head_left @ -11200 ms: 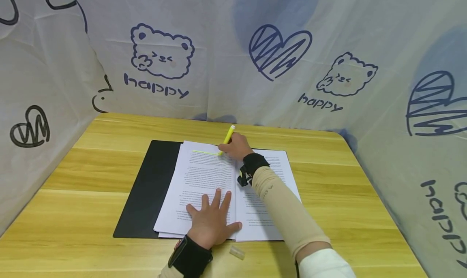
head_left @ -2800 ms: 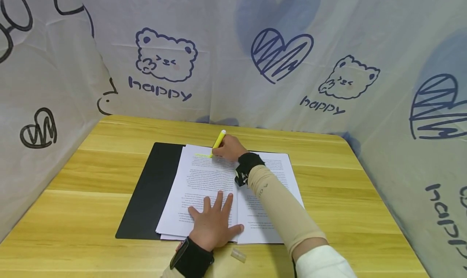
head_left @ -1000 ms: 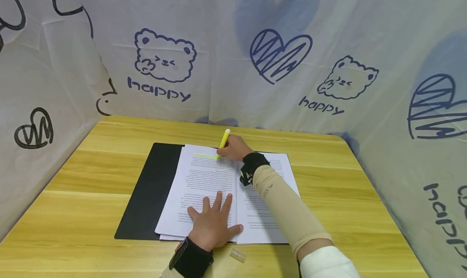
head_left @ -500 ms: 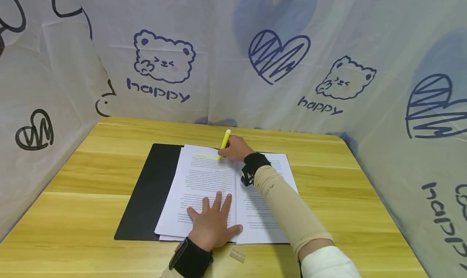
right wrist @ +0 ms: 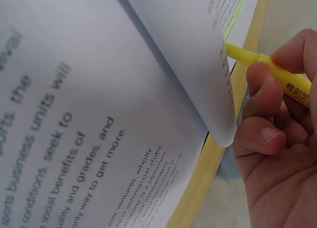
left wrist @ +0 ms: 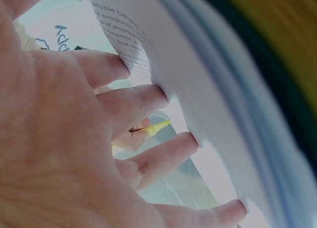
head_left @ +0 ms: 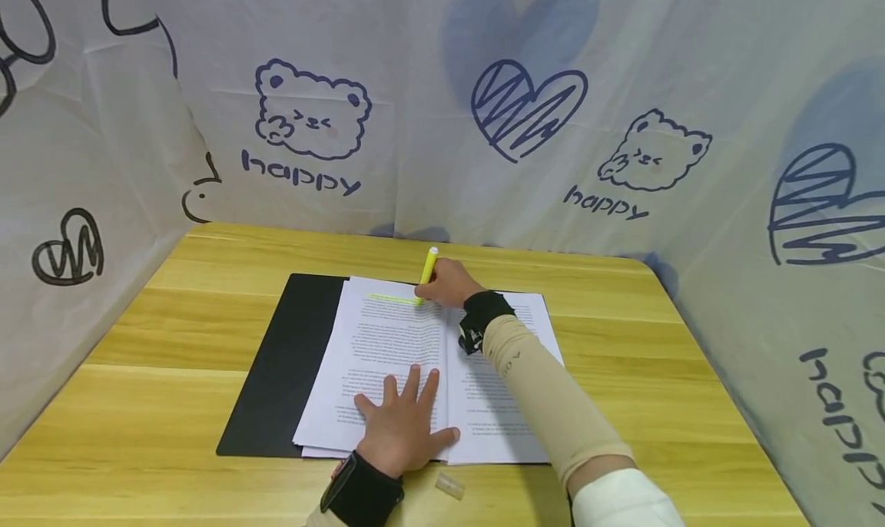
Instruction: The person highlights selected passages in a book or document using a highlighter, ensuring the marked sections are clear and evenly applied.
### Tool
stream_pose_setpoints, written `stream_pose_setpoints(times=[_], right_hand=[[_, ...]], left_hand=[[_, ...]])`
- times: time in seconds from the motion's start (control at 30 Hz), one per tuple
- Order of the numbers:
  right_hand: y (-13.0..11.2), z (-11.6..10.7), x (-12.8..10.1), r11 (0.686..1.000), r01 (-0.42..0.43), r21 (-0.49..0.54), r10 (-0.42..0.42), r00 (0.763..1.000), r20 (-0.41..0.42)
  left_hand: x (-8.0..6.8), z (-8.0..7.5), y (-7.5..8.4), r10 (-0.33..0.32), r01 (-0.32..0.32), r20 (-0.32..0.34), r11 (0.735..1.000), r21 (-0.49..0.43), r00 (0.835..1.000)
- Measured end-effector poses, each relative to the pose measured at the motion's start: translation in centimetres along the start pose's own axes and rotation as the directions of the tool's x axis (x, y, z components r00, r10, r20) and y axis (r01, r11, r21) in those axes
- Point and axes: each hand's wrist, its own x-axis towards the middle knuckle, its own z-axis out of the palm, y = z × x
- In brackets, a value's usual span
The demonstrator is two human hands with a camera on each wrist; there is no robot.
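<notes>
Wood-grain table (head_left: 657, 319) beneath, your right hand (head_left: 451, 283) pinches a yellow highlighter (head_left: 429, 267), tip at the upper lines of the printed left page (head_left: 390, 339); your left hand (head_left: 399, 433) rests spread-fingered lower down.

highlighter (head_left: 429, 264): smooth plastic | pages (head_left: 394, 331): matt paper | table (head_left: 643, 358): wood-grained

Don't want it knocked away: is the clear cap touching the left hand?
Apart: the head view shows tabletop between the clear cap and left hand.
</notes>
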Motion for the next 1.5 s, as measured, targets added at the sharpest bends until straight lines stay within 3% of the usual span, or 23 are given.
stream_pose_setpoints(times=[0.4, 0.73, 1.5], right_hand=[[-0.3, -0.2, 0.1, 0.999, -0.003, -0.042, 0.004, 1.0, 0.025], [-0.6, -0.3, 0.7, 0.989, -0.012, -0.147, 0.018, 0.999, 0.04], [-1.6, -0.4, 0.9, 0.978, -0.048, -0.202, 0.061, 0.996, 0.059]], left_hand=[[0.0, -0.1, -0.1, -0.002, 0.002, -0.002, 1.0, 0.002, 1.0], [-0.1, -0.1, -0.1, -0.003, 0.003, 0.0, 1.0, 0.004, 1.0], [0.0, -0.1, -0.1, -0.004, 0.004, 0.009, 1.0, -0.011, 1.0]])
